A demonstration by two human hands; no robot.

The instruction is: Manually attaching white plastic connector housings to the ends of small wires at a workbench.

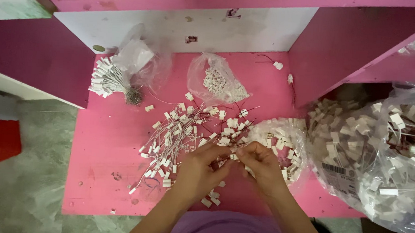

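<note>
Your left hand [198,172] and right hand [262,165] meet at the near middle of the pink table [103,143], fingers curled tight and pinched together on a small white connector with thin wires [233,156]; both are closed on it, fingertips nearly touching. Just beyond your knuckles lies the loose heap of wired connectors [192,127], their leads crossing every way. I judge the risk is there: lift the piece you hold and a snagged lead could drag neighbours along, or flick the few connectors at the near edge [211,199] onto the floor.

To your right an open clear bag of white housings [283,141] touches your wrist; an elbow nudge could spill it. Farther right a big clear sack [384,163] carries a white rectangular barcode label [338,172]. Far centre sits a small clear bag of tiny pieces [219,81]; far left, a tied bundle of connectors [110,80] by crumpled plastic.
</note>
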